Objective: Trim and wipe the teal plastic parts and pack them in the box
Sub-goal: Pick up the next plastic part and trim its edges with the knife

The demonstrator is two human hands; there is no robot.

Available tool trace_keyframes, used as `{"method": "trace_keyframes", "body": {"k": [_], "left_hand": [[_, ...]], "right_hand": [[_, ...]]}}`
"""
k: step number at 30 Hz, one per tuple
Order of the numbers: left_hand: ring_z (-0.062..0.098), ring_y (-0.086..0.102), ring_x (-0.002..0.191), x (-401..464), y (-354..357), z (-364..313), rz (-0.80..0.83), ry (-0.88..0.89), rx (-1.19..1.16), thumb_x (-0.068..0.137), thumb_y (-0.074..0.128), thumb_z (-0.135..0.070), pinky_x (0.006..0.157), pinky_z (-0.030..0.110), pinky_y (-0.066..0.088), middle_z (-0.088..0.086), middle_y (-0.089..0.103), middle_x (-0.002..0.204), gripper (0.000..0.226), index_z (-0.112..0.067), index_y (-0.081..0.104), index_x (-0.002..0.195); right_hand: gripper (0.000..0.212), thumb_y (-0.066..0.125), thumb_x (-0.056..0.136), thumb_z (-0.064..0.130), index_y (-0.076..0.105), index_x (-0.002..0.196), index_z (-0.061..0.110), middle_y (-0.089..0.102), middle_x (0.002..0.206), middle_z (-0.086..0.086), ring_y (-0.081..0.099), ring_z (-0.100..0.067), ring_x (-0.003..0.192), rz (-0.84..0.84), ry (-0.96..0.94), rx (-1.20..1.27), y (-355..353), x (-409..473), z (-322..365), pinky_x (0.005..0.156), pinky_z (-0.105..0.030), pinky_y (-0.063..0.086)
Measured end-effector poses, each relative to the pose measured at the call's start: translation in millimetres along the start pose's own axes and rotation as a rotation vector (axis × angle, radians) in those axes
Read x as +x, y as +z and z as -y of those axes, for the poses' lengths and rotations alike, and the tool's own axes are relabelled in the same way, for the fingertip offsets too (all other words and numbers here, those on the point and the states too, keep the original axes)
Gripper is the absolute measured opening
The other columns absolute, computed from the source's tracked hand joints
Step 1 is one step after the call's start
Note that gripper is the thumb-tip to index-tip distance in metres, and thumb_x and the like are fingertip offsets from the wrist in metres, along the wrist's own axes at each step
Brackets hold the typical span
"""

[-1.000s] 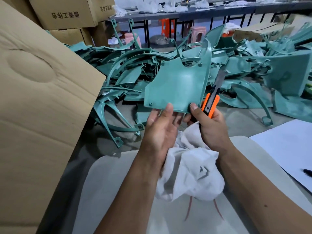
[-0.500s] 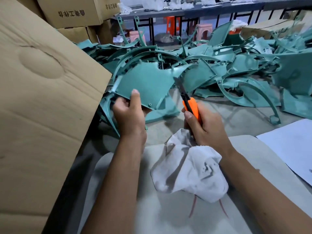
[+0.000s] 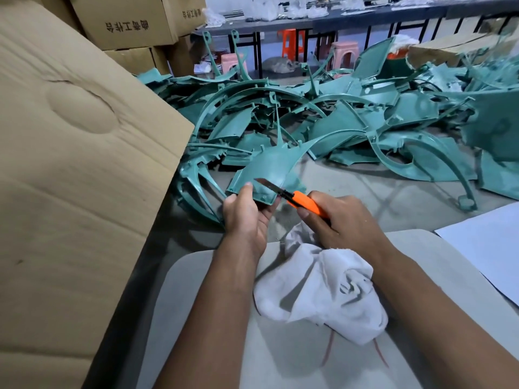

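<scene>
My left hand [image 3: 248, 213] grips the near corner of a flat teal plastic part [image 3: 269, 167], thumb on top, and holds it low over the floor. My right hand [image 3: 341, 217] holds an orange utility knife [image 3: 302, 200]. The knife's bare blade [image 3: 266, 184] lies against the part's near edge, close to my left thumb. A white cloth [image 3: 323, 290] hangs from under my right hand and rests on my lap. The big cardboard box [image 3: 70, 178] stands at the left, with its flap toward me.
A large heap of teal plastic parts [image 3: 365, 119] covers the floor ahead. Stacked cartons [image 3: 126, 23] stand at the back left. Tables and plastic stools [image 3: 344, 53] line the back. A white sheet [image 3: 488, 248] lies at the right, and a pale pad [image 3: 280, 360] covers my lap.
My left hand turned the teal part from upright to flat and brought it down. My right hand swung the knife from pointing up to lying across the part's near edge.
</scene>
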State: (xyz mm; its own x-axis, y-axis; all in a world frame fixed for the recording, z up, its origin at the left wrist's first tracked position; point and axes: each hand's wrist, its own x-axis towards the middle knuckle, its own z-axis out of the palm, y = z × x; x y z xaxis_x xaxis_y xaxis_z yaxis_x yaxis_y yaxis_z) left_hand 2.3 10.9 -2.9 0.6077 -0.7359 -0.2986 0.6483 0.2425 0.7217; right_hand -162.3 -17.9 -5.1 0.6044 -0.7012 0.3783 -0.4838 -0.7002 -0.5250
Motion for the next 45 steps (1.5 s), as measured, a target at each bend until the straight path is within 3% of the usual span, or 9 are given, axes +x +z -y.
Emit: {"method": "trace_keyframes", "body": {"k": [5,13,16,18,21,26,33,37,45], "left_hand": [[0.015,0.048,0.038,3.3,-0.4,2.9,-0.059,0.108,0.266,0.107,0.041,-0.017,0.035,0.017,0.032,0.014,0.056,0.075,0.016,-0.005,0.052,0.110],[0.020,0.034,0.051,7.0,-4.1,-1.7,-0.037,0.167,0.295,0.104,0.039,-0.011,0.035,0.014,0.028,0.013,0.048,0.080,0.011,-0.003,0.046,0.106],[0.021,0.030,0.050,8.6,-3.4,-2.0,-0.079,0.165,0.264,0.103,0.039,-0.009,0.033,0.016,0.026,0.021,0.047,0.091,0.011,-0.002,0.047,0.105],[0.018,0.030,0.046,9.0,-1.4,-1.9,-0.102,0.169,0.256,0.103,0.040,-0.009,0.032,0.017,0.026,0.021,0.047,0.090,0.010,-0.002,0.045,0.098],[0.011,0.030,0.037,9.5,-0.5,0.4,-0.073,0.145,0.230,0.106,0.039,-0.012,0.031,0.017,0.027,0.015,0.041,0.084,0.013,-0.004,0.042,0.097],[0.008,0.029,0.034,7.6,0.2,-1.3,0.021,0.091,0.224,0.109,0.037,-0.015,0.032,0.014,0.026,0.013,0.039,0.082,0.011,-0.006,0.042,0.105],[0.008,0.027,0.032,2.9,-5.5,-12.2,0.138,0.034,0.159,0.107,0.036,-0.009,0.032,0.013,0.020,0.007,0.047,0.052,0.009,-0.003,0.043,0.106],[0.006,0.025,0.030,2.9,-8.7,-15.2,0.189,0.051,0.163,0.107,0.035,-0.007,0.032,0.011,0.019,0.008,0.044,0.058,0.013,-0.002,0.046,0.102],[0.006,0.029,0.034,9.6,-21.8,-23.2,0.247,0.108,0.119,0.109,0.034,-0.012,0.031,0.014,0.025,0.006,0.044,0.062,0.021,-0.002,0.048,0.098]], "right_hand": [[0.033,0.042,0.100,0.047,0.043,0.076,0.025,0.049,0.055,0.005,0.050,-0.021,0.052,-0.065,-0.023,-0.030,1.9,-1.3,-6.5,0.053,-0.046,0.042],[0.033,0.049,0.107,0.029,0.045,0.077,0.018,0.046,0.058,0.005,0.041,-0.013,0.051,-0.396,0.267,-0.101,-6.9,2.4,-34.6,0.049,-0.023,0.022],[0.030,0.049,0.107,0.028,0.045,0.077,0.024,0.044,0.056,0.013,0.042,-0.007,0.048,-0.354,0.076,-0.054,-5.2,-0.5,-23.7,0.052,-0.014,0.032],[0.026,0.048,0.104,0.035,0.047,0.080,0.024,0.044,0.055,0.013,0.045,-0.015,0.047,-0.210,-0.074,-0.018,0.5,-2.3,-9.2,0.053,-0.018,0.034],[0.028,0.044,0.101,0.045,0.048,0.083,0.023,0.049,0.056,0.007,0.048,-0.024,0.051,-0.053,-0.117,-0.053,6.0,-0.3,-0.6,0.054,-0.046,0.043],[0.036,0.040,0.101,0.048,0.050,0.083,0.018,0.056,0.058,0.000,0.052,-0.029,0.054,-0.119,-0.100,-0.039,6.0,-4.2,-3.8,0.054,-0.048,0.043],[0.031,0.045,0.103,0.035,0.047,0.080,0.014,0.044,0.055,0.005,0.043,-0.024,0.050,-0.400,0.060,-0.099,-10.7,-2.4,-26.3,0.052,-0.036,0.027],[0.036,0.048,0.107,0.034,0.042,0.074,0.019,0.043,0.053,0.006,0.039,-0.011,0.045,-0.516,0.199,-0.110,-16.4,-1.9,-37.5,0.046,-0.027,0.020],[0.043,0.050,0.107,0.029,0.042,0.067,0.018,0.047,0.058,-0.001,0.042,-0.018,0.050,-0.570,0.517,-0.082,-36.3,0.2,-63.2,0.048,-0.032,0.022]]}}
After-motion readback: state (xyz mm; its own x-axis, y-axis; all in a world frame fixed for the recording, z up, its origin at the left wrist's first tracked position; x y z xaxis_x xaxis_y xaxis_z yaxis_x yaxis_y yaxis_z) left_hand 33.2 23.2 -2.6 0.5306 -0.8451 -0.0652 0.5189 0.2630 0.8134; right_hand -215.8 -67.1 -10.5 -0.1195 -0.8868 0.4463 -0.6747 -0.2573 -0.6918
